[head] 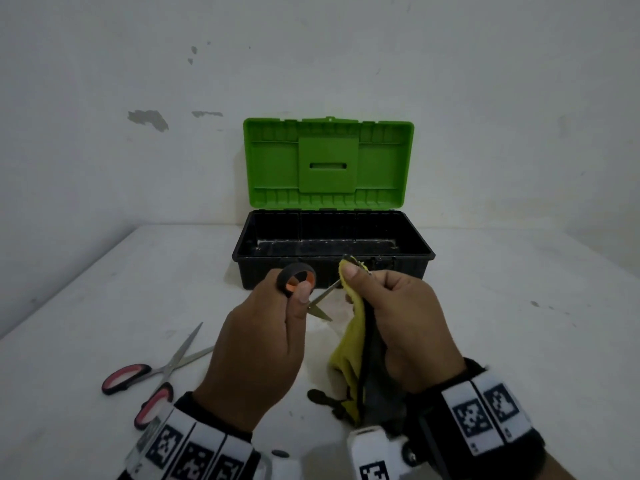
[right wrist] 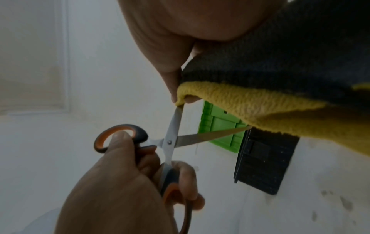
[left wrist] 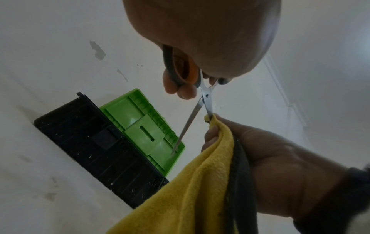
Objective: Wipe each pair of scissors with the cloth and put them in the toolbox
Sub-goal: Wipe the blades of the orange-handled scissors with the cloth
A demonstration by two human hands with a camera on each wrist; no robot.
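Note:
My left hand (head: 277, 327) grips the orange-and-black handles of a pair of scissors (head: 320, 306) above the table, blades spread apart. The right hand (head: 398, 323) pinches a yellow and grey cloth (head: 349, 358) around the end of one blade; the other blade is bare. In the right wrist view the scissors (right wrist: 170, 142) show the cloth (right wrist: 260, 107) folded over the upper blade's tip. Behind the hands the toolbox (head: 277, 259) stands with its green lid (head: 329, 164) up and nothing visible in its black tray. A second pair of scissors (head: 162, 372), red-handled, lies spread on the table at the left.
The white table (head: 519, 323) meets a white wall right behind the toolbox. A small dark object (head: 318, 396) lies on the table, partly hidden under the hanging end of the cloth.

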